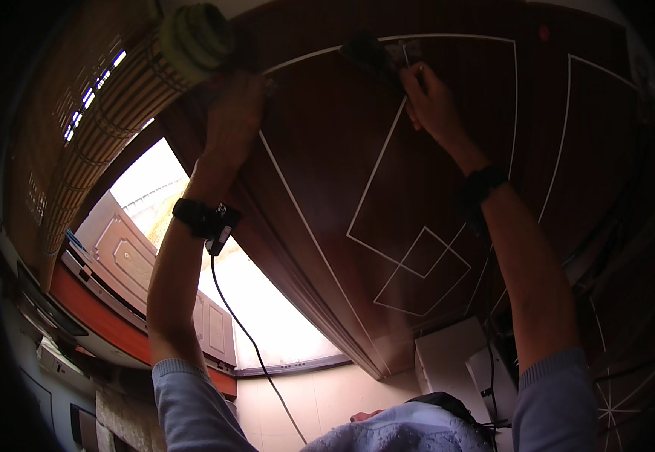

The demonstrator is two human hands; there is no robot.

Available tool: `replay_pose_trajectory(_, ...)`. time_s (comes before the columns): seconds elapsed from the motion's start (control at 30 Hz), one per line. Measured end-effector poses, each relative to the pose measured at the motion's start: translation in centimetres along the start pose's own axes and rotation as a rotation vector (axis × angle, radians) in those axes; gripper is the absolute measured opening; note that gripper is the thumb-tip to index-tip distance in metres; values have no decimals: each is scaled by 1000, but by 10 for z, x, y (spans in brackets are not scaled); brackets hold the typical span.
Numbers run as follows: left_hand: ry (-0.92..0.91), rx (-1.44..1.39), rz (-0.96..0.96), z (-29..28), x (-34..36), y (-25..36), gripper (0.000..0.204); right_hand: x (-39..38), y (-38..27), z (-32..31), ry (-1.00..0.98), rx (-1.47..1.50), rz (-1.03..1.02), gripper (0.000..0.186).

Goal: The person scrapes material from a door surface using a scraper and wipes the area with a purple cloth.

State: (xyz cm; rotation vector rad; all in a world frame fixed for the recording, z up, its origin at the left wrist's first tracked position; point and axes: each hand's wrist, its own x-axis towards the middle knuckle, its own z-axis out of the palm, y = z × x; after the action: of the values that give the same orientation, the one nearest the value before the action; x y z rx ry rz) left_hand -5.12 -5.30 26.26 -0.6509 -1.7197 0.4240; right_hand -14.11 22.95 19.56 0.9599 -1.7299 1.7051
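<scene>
Both my arms reach up toward a dark red-brown panel (320,166) marked with white lines. My right hand (433,105) is closed, its thumb and fingers pinched at one end of a dark object (369,56) whose kind the shadow hides. Just above those fingers a small greyish piece (410,51) shows against the panel. My left hand (235,109) looks curled in dim light at the panel's left side, and what it grips cannot be made out. Right above it sits a rounded green ringed thing (195,41). A dark strap with a small device (211,222) circles my left wrist.
A slatted bamboo blind (105,143) hangs on the left beside a bright opening. Brown cabinet doors (125,252) stand beyond that opening. A black cable (256,350) trails down from my left wrist. Pale boxy items (452,350) stand below the panel near my right arm.
</scene>
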Motion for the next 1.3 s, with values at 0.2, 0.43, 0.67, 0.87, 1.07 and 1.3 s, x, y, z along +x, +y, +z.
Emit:
replay_pose_trajectory(0.2, -96, 162, -70, 13, 1, -5, 22, 1, -2, 0, 13, -9, 44, 28)
replay_pose_trajectory(0.43, 95, 180, -16, 27, -2, -14, 20, 2, -3, 1, 24, -39, 44, 29)
replay_pose_trajectory(0.67, 106, 148, -63, 27, 0, -13, 17, 3, -2, 4, 58, -30, 40, 29)
replay_pose_trajectory(0.87, 53, 390, -262, 23, 16, -16, 16, 1, -7, 6, 63, -64, 38, 30)
replay_pose_trajectory(1.07, 261, -174, -27, 9, 3, -32, 15, 2, -10, 2, 16, -115, 69, 28)
replay_pose_trajectory(1.3, 138, -14, -171, 10, -10, -18, 11, 3, -5, 2, 42, -17, 98, 27)
